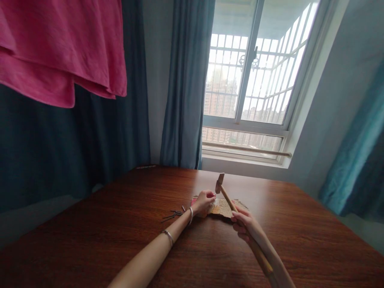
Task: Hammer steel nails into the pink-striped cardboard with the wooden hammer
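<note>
Your right hand (243, 221) grips the hammer (228, 199), handle slanting far-left, its head (220, 183) just far-right of your left hand (205, 201), pinched closed, contents unclear, at the left end of the dotted sheet (222, 207).

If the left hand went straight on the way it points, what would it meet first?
Probably the hammer head, which sits just ahead of the fingertips of the left hand in this view. Depth is unclear, though: if the head is raised enough, the hand might pass underneath.

cardboard (223, 207): on table (99, 232) | rods (171, 216): left of cardboard | window (222, 96): behind table
</note>
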`<action>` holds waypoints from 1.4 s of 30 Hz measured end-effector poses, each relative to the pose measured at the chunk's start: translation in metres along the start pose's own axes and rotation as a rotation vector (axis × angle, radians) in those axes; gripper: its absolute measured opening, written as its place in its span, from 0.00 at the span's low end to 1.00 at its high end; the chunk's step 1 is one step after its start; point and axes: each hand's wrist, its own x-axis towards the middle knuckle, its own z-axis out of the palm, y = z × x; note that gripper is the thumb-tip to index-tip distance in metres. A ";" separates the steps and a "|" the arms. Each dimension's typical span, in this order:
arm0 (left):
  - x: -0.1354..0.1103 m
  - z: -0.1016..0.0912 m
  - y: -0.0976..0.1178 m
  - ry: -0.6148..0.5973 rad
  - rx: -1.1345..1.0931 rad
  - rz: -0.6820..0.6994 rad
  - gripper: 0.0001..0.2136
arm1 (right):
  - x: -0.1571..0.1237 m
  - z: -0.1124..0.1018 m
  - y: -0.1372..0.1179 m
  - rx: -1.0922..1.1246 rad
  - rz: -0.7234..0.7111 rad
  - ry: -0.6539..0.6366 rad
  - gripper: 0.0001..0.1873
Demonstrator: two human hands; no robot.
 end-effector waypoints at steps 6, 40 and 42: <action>0.001 0.000 -0.005 0.000 0.004 0.037 0.09 | 0.001 -0.002 0.001 -0.001 -0.005 -0.024 0.26; 0.003 0.002 -0.012 0.004 0.051 0.075 0.09 | -0.001 0.007 0.001 -0.043 -0.021 0.007 0.29; 0.003 0.002 -0.013 0.006 0.057 0.078 0.08 | -0.002 0.007 0.000 -0.045 -0.019 -0.006 0.28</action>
